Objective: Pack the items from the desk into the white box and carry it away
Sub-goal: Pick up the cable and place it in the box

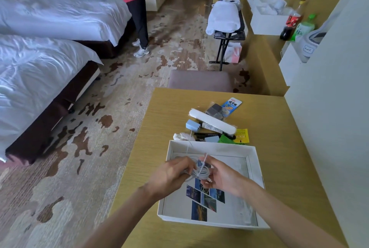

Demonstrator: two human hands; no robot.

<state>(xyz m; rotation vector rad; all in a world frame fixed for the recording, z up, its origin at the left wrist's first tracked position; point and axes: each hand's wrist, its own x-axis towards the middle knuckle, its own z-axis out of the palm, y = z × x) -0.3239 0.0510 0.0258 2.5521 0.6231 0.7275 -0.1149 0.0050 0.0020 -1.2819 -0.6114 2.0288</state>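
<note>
So we've got both hands up over the white box [211,148], which sits open on the bench [279,138] right in front of us. The left hand [171,173] and right hand [221,175] are both pinched onto a coiled white cable [200,171] held between them, just above the box's inside, and one loose end of it trails up toward the little blue charger [192,125] beyond the far rim. The rest of the stuff is piled just past the box: a white tube-shaped thing [212,121], a black pen [207,135], a blue snack packet [231,106] with Chinese print we can't really read, and a yellow sachet [242,136] with print too small to make out. The box floor shows a sheet with slanted photo tiles [203,199].
</note>
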